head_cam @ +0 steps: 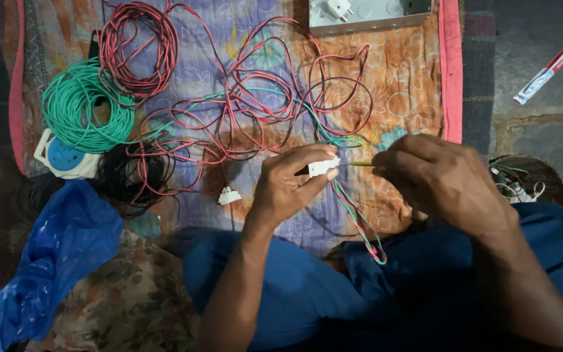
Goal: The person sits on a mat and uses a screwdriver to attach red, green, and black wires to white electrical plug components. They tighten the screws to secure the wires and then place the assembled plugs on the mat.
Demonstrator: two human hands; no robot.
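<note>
At centre frame the left hand [289,186] pinches a small white plastic socket part [324,167] between thumb and fingertips, closed firmly on it. Just right of it, the right hand [439,177] is closed around a thin green-yellow tool or wire end [360,164] pointing at the part; which it is cannot be told. Red and green wires [255,111] lie tangled on the patterned cloth [399,98] above. A green wire coil [86,107] sits upper left, a second white part [229,195] lower centre-left.
</note>
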